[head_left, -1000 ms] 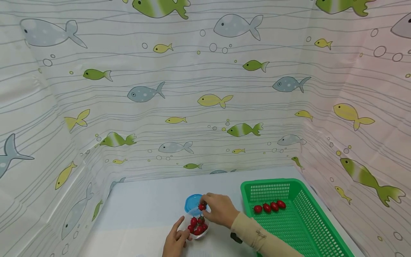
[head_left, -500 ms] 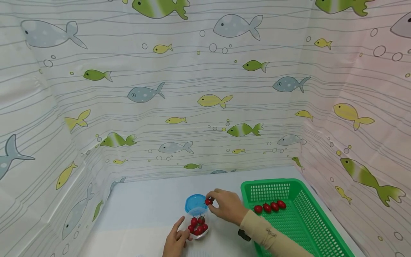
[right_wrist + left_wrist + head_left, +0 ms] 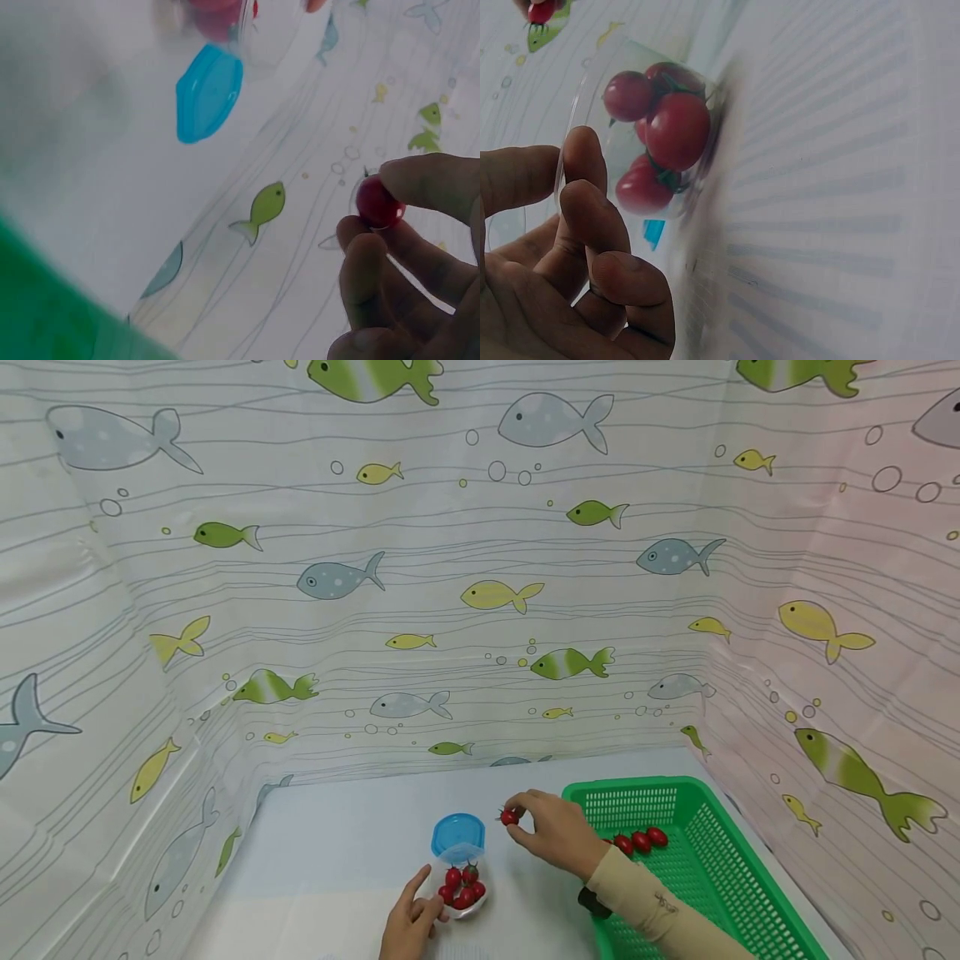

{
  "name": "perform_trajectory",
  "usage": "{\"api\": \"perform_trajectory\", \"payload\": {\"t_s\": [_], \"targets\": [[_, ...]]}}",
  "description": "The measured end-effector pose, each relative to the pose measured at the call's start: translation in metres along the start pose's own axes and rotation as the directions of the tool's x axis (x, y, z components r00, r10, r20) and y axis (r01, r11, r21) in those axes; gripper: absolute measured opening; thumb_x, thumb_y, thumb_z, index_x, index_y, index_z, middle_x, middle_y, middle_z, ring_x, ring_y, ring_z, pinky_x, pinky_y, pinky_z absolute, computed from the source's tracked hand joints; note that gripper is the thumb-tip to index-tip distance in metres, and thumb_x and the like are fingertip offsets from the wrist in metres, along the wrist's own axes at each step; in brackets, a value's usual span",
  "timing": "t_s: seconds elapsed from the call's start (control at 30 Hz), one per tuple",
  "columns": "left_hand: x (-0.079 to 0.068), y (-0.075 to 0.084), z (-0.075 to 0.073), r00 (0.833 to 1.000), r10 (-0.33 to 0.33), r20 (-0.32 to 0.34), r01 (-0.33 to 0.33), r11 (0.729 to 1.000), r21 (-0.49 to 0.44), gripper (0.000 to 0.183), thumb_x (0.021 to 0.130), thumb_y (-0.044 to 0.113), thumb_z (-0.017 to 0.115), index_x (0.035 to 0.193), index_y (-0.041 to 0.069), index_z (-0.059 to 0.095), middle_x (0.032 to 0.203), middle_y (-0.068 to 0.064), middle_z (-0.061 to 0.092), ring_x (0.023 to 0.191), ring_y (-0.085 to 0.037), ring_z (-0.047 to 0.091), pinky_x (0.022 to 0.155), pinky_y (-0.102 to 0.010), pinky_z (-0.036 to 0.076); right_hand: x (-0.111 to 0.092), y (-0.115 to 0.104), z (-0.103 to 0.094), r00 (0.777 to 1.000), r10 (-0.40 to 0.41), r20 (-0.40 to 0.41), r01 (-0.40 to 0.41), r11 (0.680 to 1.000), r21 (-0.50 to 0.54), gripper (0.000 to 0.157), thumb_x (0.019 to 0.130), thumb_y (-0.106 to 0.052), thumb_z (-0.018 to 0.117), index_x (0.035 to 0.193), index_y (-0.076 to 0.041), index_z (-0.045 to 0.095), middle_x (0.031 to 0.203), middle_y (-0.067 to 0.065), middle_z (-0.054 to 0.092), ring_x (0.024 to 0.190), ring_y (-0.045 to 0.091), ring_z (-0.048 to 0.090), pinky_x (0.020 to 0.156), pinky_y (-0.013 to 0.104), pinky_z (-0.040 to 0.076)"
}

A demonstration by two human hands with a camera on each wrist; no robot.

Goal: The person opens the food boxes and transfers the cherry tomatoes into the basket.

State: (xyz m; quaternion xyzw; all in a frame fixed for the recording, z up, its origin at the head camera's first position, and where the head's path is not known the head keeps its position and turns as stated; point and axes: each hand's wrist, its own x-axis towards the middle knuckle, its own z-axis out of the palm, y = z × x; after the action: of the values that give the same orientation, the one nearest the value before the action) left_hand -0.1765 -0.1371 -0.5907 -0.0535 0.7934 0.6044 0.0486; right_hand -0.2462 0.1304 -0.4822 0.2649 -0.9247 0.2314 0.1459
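Note:
In the head view my right hand (image 3: pixel 558 831) pinches a cherry tomato (image 3: pixel 509 816) between thumb and fingers, above the table left of the green basket. The right wrist view shows this red cherry tomato (image 3: pixel 379 202) at the fingertips, its stem at the top. My left hand (image 3: pixel 409 920) holds a small clear plastic container (image 3: pixel 459 910) at its edge. Through its wall in the left wrist view appear several cherry tomatoes (image 3: pixel 677 132) with green stems, the thumb and fingers at the rim. Several more cherry tomatoes (image 3: pixel 641 842) lie in a row in the green basket (image 3: pixel 637 783).
A blue lid (image 3: pixel 457 833) lies on the white table (image 3: pixel 322 843) just behind the clear container. The green basket's raised walls stand at the right. A fish-patterned curtain (image 3: pixel 480 635) encloses the table at the back and both sides.
My right hand has lifted the cherry tomato away from above the container and carried it right, toward the green basket. The left hand and container have stayed in place.

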Motion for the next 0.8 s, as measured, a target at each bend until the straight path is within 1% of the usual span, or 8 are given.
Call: {"api": "perform_trajectory", "payload": {"t_s": [0.13, 0.3, 0.43, 0.53, 0.8], "targets": [[0.000, 0.000, 0.000, 1.000, -0.001, 0.000, 0.001, 1.000, 0.000, 0.065, 0.101, 0.024, 0.061, 0.153, -0.004, 0.033, 0.077, -0.002, 0.068, 0.068, -0.018, 0.054, 0.063, -0.030, 0.045, -0.003, 0.006, -0.008, 0.999, 0.028, -0.017, -0.028, 1.000, 0.004, 0.021, 0.092, -0.031, 0.077, 0.109, -0.021, 0.072, 0.094, -0.010, 0.069, 0.066, 0.001, 0.051, 0.056, 0.020, 0.044], [0.000, 0.002, 0.001, 1.000, -0.017, -0.003, 0.017, 1.000, 0.004, 0.065, 0.101, 0.023, 0.061, 0.153, -0.004, 0.033, 0.078, -0.001, 0.068, 0.069, -0.018, 0.054, 0.064, -0.031, 0.044, -0.009, 0.014, -0.017, 0.997, 0.069, -0.026, -0.068, 0.997, 0.029, 0.021, 0.091, -0.031, 0.078, 0.109, -0.022, 0.072, 0.093, -0.012, 0.069, 0.067, 0.001, 0.052, 0.058, 0.021, 0.046], [0.001, 0.002, 0.002, 1.000, -0.021, -0.008, 0.021, 1.000, 0.006, 0.065, 0.102, 0.023, 0.061, 0.154, -0.003, 0.033, 0.078, -0.001, 0.068, 0.068, -0.018, 0.054, 0.063, -0.031, 0.044, -0.013, 0.021, -0.023, 0.994, 0.094, -0.046, -0.092, 0.995, 0.047, 0.020, 0.091, -0.029, 0.079, 0.108, -0.022, 0.072, 0.093, -0.012, 0.070, 0.065, 0.002, 0.051, 0.056, 0.022, 0.045], [0.001, 0.001, 0.002, 1.000, -0.024, -0.011, 0.024, 1.000, 0.009, 0.065, 0.102, 0.024, 0.061, 0.154, -0.003, 0.033, 0.078, -0.001, 0.068, 0.068, -0.018, 0.054, 0.063, -0.031, 0.045, -0.017, 0.027, -0.028, 0.992, 0.113, -0.057, -0.110, 0.992, 0.057, 0.020, 0.091, -0.029, 0.079, 0.108, -0.023, 0.072, 0.094, -0.012, 0.070, 0.061, 0.001, 0.049, 0.052, 0.023, 0.043], [0.001, 0.001, 0.002, 1.000, -0.015, -0.015, 0.016, 1.000, 0.004, 0.066, 0.102, 0.025, 0.062, 0.154, -0.003, 0.033, 0.077, -0.001, 0.068, 0.068, -0.018, 0.054, 0.063, -0.030, 0.045, -0.026, 0.047, -0.038, 0.981, 0.186, -0.056, -0.180, 0.978, 0.103, 0.021, 0.092, -0.033, 0.077, 0.111, -0.029, 0.070, 0.094, -0.021, 0.067, 0.053, 0.002, 0.048, 0.048, 0.026, 0.040]]}}
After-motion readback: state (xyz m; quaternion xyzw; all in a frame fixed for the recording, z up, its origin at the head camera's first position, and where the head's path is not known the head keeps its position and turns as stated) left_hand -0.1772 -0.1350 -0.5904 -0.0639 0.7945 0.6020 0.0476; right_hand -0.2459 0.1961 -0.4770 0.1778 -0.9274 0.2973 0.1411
